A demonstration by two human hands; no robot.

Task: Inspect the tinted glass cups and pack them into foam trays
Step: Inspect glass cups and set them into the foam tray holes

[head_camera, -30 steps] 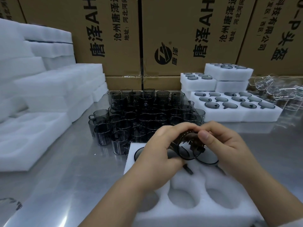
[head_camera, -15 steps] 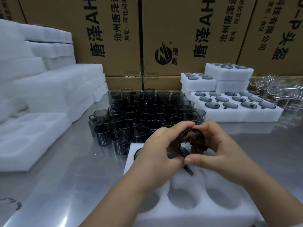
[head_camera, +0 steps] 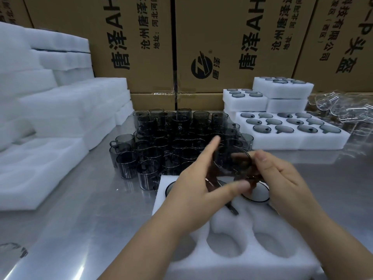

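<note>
The tinted glass cup (head_camera: 232, 162) is up in the air between the two hands, just above the far end of the foam tray (head_camera: 242, 267), and it is smeared with motion. A moment ago its mouth faced the person squarely, with both hands closed round it. Now it has rolled part way over, and I cannot make out where its handle is.

The left hand (head_camera: 193, 190) has let go of its wrap. Its forefinger points straight up and its thumb reaches out under the glass, so the hand is spread and at most brushing the cup. The right hand (head_camera: 282, 178) does the holding, with its thumb on the rim and the other fingers behind the glass, pinching it. To my eye this is the turning part of the inspection, with the cup passed to one hand so another side can be seen. It is not yet going into a pocket.

In the tray below, two dark rims show in the far pockets, and the three near pockets are bare foam. Beyond stands the crowd of loose cups (head_camera: 171, 138) on the steel table (head_camera: 80, 219). Filled trays (head_camera: 292, 138) sit to the right, blank foam (head_camera: 50, 118) is piled to the left, and cartons (head_camera: 222, 47) stand behind.
</note>
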